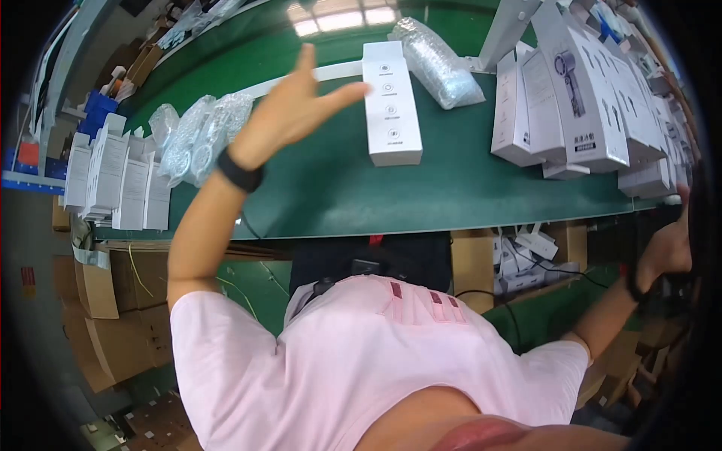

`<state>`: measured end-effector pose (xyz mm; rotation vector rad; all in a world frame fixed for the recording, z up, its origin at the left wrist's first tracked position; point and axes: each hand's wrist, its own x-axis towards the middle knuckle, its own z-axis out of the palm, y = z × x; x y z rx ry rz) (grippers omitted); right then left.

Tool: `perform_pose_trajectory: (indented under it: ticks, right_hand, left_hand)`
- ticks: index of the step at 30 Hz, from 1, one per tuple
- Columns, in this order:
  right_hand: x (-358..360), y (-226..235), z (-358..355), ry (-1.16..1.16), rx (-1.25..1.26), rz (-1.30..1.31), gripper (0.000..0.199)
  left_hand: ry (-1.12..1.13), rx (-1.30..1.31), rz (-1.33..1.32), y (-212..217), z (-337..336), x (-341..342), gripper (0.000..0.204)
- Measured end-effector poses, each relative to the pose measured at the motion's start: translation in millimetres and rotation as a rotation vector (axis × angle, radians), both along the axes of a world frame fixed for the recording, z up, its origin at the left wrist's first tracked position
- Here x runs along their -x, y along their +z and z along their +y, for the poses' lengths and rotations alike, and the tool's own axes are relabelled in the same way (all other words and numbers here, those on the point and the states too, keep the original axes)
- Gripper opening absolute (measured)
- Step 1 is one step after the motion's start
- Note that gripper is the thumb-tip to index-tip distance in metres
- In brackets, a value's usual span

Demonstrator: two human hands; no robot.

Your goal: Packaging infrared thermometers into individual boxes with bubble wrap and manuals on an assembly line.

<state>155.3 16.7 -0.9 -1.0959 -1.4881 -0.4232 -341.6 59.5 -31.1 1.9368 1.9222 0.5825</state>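
Observation:
My left hand [289,109] is over the green table, thumb and index finger spread apart, holding nothing. Its thumb tip appears beside the left edge of a narrow white box [392,113] with small round icons; whether they touch I cannot tell. Just right of that box lies a bubble-wrapped item [438,66]. Bubble-wrapped packs [197,143] sit left of my left wrist. At the far right rim, my right hand [668,244] is beyond the table's corner, close to a small white object. Its fingers are partly hidden in the dark rim.
White boxes [120,180] stand in a row on the table's left end. Larger printed white boxes [594,98] crowd the right side beside a white metal post [511,30]. Under the front edge, a carton [472,263] holds white boxes. A cable hangs near it.

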Motion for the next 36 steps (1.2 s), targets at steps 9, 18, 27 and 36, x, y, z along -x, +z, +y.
perform_pose_trajectory:
  ticks: [9, 18, 27, 36]
  right_hand:
    - [256, -53, -25, 0.57, 0.508, 0.05, 0.059]
    - [299, -49, 20, 0.566, 0.459, 0.191, 0.067]
    - [296, -93, 204, -0.008, 0.909, -0.417, 0.103]
    - [309, -114, 189, 0.09, 1.007, -0.502, 0.058]
  left_hand:
    - [-0.299, 0.136, -0.534, -85, 56, 15, 0.069]
    - [-0.301, -0.424, -0.673, -53, -67, 109, 0.093]
    - [-0.373, -0.777, -0.447, -47, -87, 143, 0.06]
    - [-0.351, -0.972, -0.029, -50, -81, 146, 0.095]
